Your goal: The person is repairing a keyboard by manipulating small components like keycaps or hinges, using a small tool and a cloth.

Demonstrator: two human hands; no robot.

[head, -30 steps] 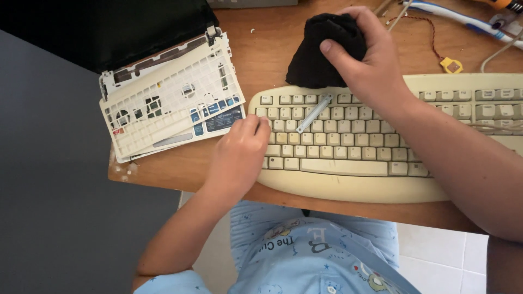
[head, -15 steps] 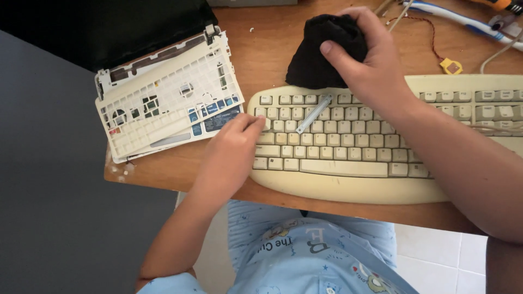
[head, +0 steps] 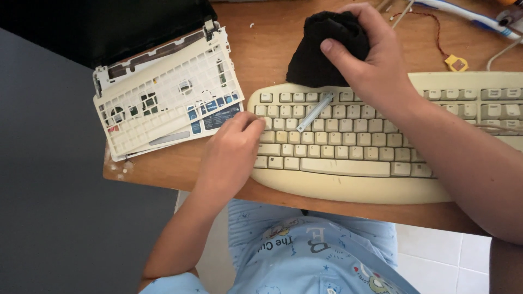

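Wooden desk (head: 261, 49), gutted laptop frame (head: 163, 103) beside keyboard (head: 354, 158)

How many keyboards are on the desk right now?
1. The beige keyboard lies along the desk's near edge, left hand at its left end, right hand holding a black cloth above it. More may lie outside the frame.

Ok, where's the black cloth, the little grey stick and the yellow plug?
black cloth (head: 311, 60), head view, on its lower folds.
grey stick (head: 315, 111), head view, mid-length, lying across the keys.
yellow plug (head: 456, 63), head view, its body.
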